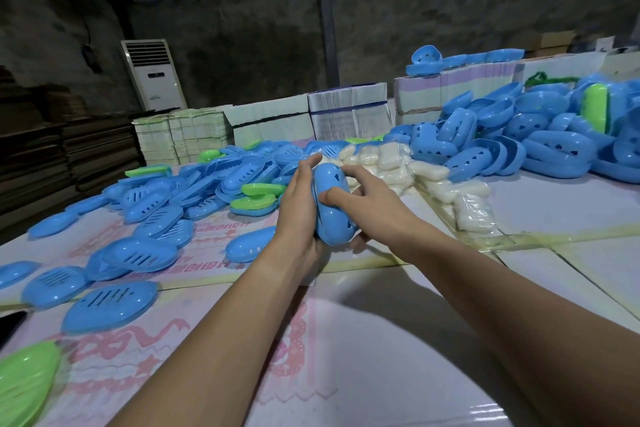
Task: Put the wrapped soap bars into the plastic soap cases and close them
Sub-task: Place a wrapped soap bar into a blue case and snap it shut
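- My left hand (298, 208) is cradling a blue soap case (332, 206) from its left side, palm against the shell, fingers reaching up past its far end and wrapping beneath.
- My right hand (360, 194) is pressing on the same case from the right, thumb lying across its top face, fingers spread and curling over the far edge.
- The case is sitting closed between both hands, tilted on its side, raised just above the worktop (381, 340); small holes are showing on its upper shell.
- Wrapped soap bars (391, 163) are lying in a pale heap just beyond my hands, trailing toward the right.
- Slotted blue case halves (145, 204) are spreading across the left of the worktop, a few green halves (258, 196) lying among them.
- Deeper blue case halves (540, 139) are piling up at the far right, one green case (595, 107) standing among them.
- Bundled stacks of flat printed cartons (346, 111) are lining the far edge of the worktop.
- A white floor-standing air conditioner (152, 73) is standing against the back wall.
- A pink-printed sheet (145, 354) is covering the near left of the worktop.
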